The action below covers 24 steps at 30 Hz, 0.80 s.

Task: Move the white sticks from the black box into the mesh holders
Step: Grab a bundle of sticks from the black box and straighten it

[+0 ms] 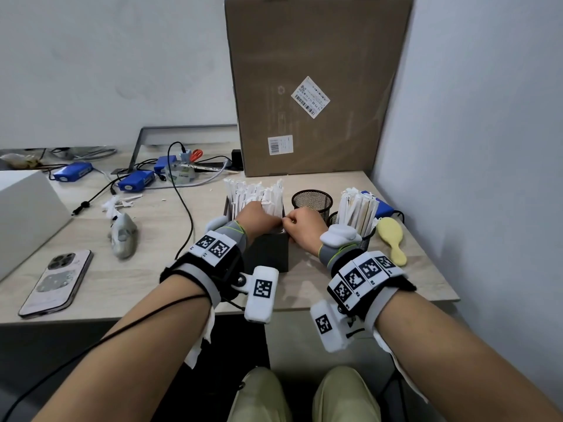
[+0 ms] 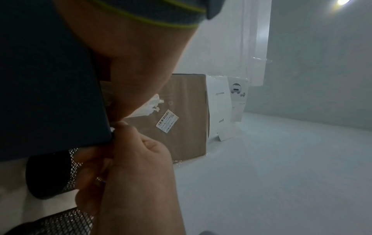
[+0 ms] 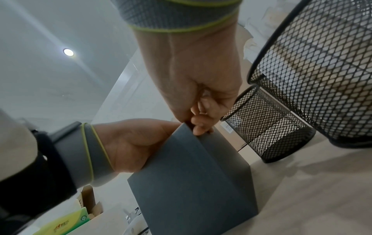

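Here the white sticks (image 1: 257, 196) are being kept upright in the black box (image 1: 269, 251), which is standing on the table (image 1: 146, 269) just beside two mesh holders. The far mesh holder (image 1: 312, 201) is showing no sticks above its rim, while the near mesh holder (image 1: 364, 239) is already being filled with a bunch of wrapped sticks (image 1: 358, 211).

The sticks are judged to be very light, thin and fairly stiff, each apparently sheathed in a paper wrapper whose loose top is being seen crumpled and torn-looking. The paper is likely to slide or tear if pulled by its frayed tip, so a pinch lower on the shaft, just above the box rim, is being suggested as the safer hold. Since they are packed closely, neighbours may be dragged up with any stick being lifted.

The left hand (image 1: 257, 216) is being held over the top of the box with its fingers reaching in among the sticks; whether a stick is actually being gripped cannot be told, since the fingertips are hidden in every view. The right hand (image 1: 304, 226) is being kept curled at the right corner of the box rim, its thumb and fingers being pinched together there, seemingly on the box edge or on a sliver of white paper; which one cannot be told. The two hands are being held almost touching, both wrists bent downward toward the box.
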Tool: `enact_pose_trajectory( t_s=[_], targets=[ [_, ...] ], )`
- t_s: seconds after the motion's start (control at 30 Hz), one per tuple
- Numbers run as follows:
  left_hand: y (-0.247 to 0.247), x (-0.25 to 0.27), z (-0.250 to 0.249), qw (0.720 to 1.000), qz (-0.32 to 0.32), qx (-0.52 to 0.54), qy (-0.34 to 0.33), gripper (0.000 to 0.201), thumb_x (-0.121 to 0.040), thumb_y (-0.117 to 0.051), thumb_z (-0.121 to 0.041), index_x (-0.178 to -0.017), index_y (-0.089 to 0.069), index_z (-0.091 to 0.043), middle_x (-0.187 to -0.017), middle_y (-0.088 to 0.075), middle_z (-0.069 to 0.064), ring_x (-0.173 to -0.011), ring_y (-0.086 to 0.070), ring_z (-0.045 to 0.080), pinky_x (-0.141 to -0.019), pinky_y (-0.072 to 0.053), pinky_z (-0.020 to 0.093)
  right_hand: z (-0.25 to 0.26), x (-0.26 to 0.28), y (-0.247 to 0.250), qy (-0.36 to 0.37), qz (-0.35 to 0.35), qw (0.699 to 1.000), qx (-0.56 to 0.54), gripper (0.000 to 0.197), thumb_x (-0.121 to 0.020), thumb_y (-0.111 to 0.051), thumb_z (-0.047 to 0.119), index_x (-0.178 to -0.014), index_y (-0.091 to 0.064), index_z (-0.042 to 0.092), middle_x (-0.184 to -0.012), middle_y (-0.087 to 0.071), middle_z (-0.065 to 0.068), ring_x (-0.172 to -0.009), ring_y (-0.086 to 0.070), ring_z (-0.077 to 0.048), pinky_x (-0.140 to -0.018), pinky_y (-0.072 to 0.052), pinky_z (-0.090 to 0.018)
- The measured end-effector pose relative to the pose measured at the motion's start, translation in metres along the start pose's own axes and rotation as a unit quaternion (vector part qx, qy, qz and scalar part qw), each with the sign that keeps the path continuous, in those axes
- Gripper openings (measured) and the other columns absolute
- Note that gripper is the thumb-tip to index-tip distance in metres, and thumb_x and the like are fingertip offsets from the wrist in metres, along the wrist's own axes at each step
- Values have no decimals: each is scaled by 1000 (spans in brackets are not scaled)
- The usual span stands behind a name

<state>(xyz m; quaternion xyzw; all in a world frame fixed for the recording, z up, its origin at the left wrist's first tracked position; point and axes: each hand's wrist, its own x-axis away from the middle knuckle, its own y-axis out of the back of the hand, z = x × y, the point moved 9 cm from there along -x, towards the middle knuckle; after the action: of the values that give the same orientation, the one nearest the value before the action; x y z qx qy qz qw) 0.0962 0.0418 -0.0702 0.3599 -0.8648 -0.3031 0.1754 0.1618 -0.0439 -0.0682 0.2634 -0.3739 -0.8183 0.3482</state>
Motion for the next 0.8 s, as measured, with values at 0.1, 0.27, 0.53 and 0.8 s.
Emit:
enact_pose_trajectory(
  t_s=[0.1,0.27,0.53,0.8],
  targets=[
    [0,-3,4,1000,5,-1,7,10,-77,-64,-12,-77,-57,-6,-73,-56,7,-76,-53,21,-58,-40,25,0,0,0,-4,0,1000,-6,45,-91,-45,12,-47,-40,18,-46,-46,4,-53,-49,-19,-54,-34,-28],
    [1,-6,5,1000,7,23,-15,30,-87,-54,-13,-110,-57,6,-97,-58,14,-94,-57,26,-77,-45,31,0,1,0,-6,-4,1000,12,44,-91,-46,15,-48,-39,16,-48,-47,-2,-64,-52,-25,-59,-34,-30],
    [3,-13,11,991,28,126,-37,20,-94,-50,-16,-109,-50,-3,-90,-60,9,-85,-57,22,-74,-46,30,0,2,0,-26,-7,999,26,44,-92,-46,15,-49,-36,16,-50,-41,0,-66,-48,-25,-60,-29,-30],
    [28,-11,6,956,-44,280,-71,11,-100,-43,-17,-92,-48,-12,-70,-51,1,-61,-48,10,-58,-42,20,0,5,2,-49,-5,998,36,40,-92,-44,14,-53,-38,13,-62,-50,-13,-71,-50,-31,-61,-28,-31]
  ],
)
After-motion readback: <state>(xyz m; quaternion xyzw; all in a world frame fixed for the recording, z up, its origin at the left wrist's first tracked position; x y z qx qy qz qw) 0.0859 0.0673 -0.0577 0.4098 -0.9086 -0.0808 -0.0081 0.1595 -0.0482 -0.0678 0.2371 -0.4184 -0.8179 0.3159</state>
